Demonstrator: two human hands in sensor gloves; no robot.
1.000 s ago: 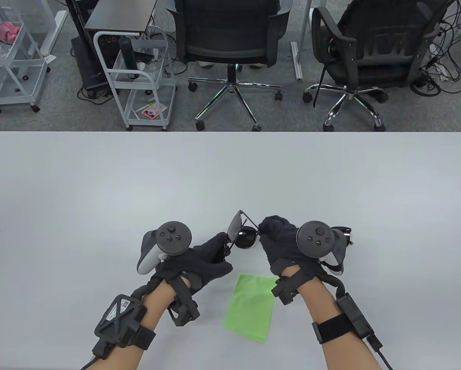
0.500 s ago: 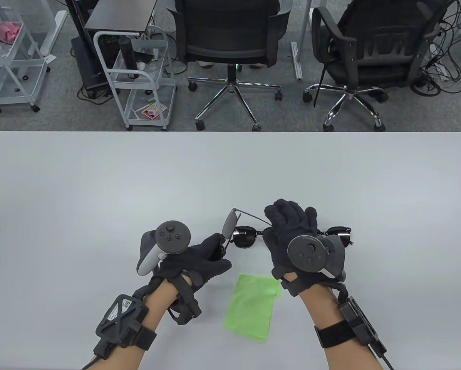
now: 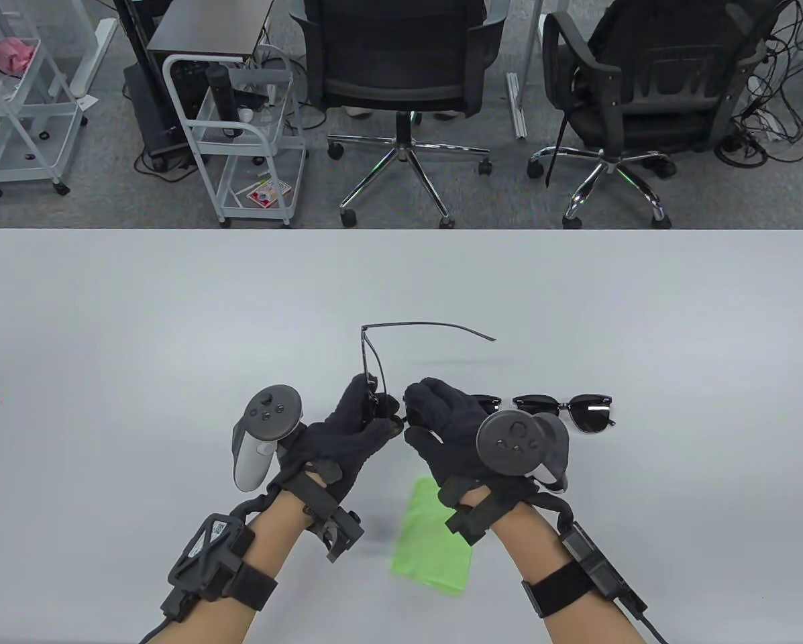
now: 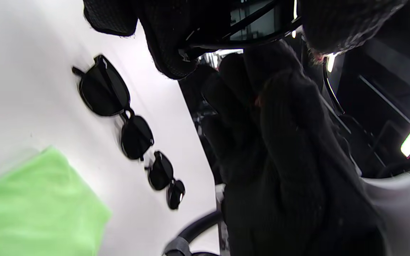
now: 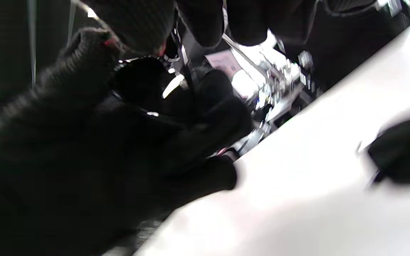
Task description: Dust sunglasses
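Observation:
My left hand point(image 3: 364, 412) grips a thin metal-framed pair of sunglasses point(image 3: 414, 325) and holds it upright above the table, one temple arm unfolded to the right. My right hand point(image 3: 421, 406) meets it from the right and holds the frame's lower part. The left wrist view shows a lens point(image 4: 258, 21) between gloved fingers. A green cloth point(image 3: 435, 547) lies flat on the table just below the hands, also in the left wrist view point(image 4: 30, 206).
Two more dark sunglasses lie on the white table point(image 3: 173, 322): one right of my right hand point(image 3: 589, 410), one partly hidden behind it point(image 3: 490, 401). Both show in the left wrist view point(image 4: 105, 89). Office chairs and carts stand beyond the far edge.
The left hand has lifted and turned the metal-framed sunglasses upright, and its temple arm has swung open. The right hand moved left onto the frame, uncovering the pair at the right.

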